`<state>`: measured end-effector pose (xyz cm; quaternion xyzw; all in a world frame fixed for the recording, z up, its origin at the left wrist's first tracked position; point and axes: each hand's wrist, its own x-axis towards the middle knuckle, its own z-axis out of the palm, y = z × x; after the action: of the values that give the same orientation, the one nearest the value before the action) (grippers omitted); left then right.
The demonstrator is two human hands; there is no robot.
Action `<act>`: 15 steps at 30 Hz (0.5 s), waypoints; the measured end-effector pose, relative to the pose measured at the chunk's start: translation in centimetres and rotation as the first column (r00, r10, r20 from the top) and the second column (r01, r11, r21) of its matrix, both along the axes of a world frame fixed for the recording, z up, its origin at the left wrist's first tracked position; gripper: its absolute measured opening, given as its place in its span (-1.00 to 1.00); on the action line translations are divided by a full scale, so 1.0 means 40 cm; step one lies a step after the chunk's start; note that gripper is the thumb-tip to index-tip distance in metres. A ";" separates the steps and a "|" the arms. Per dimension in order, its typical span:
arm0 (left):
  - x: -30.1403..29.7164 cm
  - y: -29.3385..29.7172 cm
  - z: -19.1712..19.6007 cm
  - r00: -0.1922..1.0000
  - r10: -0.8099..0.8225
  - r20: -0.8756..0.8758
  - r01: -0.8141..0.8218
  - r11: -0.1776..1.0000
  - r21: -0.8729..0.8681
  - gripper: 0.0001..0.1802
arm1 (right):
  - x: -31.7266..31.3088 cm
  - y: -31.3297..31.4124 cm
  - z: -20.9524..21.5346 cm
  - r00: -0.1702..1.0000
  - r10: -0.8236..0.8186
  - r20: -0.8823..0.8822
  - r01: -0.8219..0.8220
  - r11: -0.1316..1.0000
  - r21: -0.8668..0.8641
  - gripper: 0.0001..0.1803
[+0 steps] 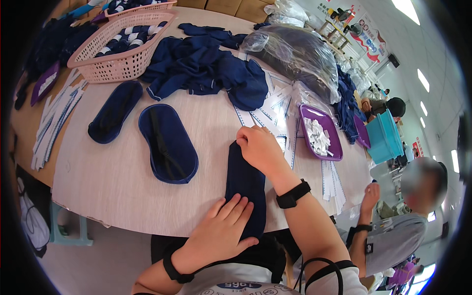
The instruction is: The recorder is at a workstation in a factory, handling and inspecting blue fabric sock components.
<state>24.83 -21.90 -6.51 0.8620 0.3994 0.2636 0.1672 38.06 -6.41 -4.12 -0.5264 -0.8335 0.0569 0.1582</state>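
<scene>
A long dark navy cloth piece lies lengthwise at the table's front edge, its near end by my body. My left hand rests flat on its lower part with the fingers spread. At the far end my right hand is closed, thumb and fingers pinching the cloth's top edge. To the left are two navy padded pieces that look like eye masks; the nearer mask shows a black strap across it, and the other mask lies beyond it at an angle.
Rumpled navy cloth spreads over the table's far side, beside a pink basket of bundled navy and white rolls. A purple tray holds small white labels. Paper strips lie left. A person in grey works at right.
</scene>
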 end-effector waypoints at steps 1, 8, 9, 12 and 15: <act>0.002 0.001 0.001 1.000 0.003 -0.005 -0.003 1.000 0.001 -0.28 | -0.001 -0.004 0.000 1.000 -0.004 -0.003 0.004 1.000 0.000 -0.90; 0.021 0.001 0.001 1.000 0.011 -0.003 -0.011 1.000 0.013 -0.28 | 0.048 -0.076 0.127 0.961 -0.004 -0.276 0.026 0.997 0.078 -0.83; 0.018 -0.002 -0.003 1.000 0.014 -0.010 -0.014 1.000 0.007 -0.28 | 0.061 -0.095 0.149 0.896 0.036 -0.443 -0.009 0.998 0.064 -0.82; 0.000 -0.008 -0.004 0.999 0.048 -0.026 -0.048 0.999 -0.004 -0.29 | 0.111 -0.205 0.200 0.837 0.069 -0.542 -0.086 0.996 -0.005 -0.76; -0.013 -0.025 0.027 0.999 0.035 -0.019 -0.034 0.999 0.035 -0.28 | 0.171 -0.331 0.182 0.912 0.247 -0.328 -0.239 0.969 0.063 -0.68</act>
<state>24.32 -22.89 -5.44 0.8604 0.4112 0.2647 0.1436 44.88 -19.67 3.17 -0.3997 -0.8542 0.1552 0.2942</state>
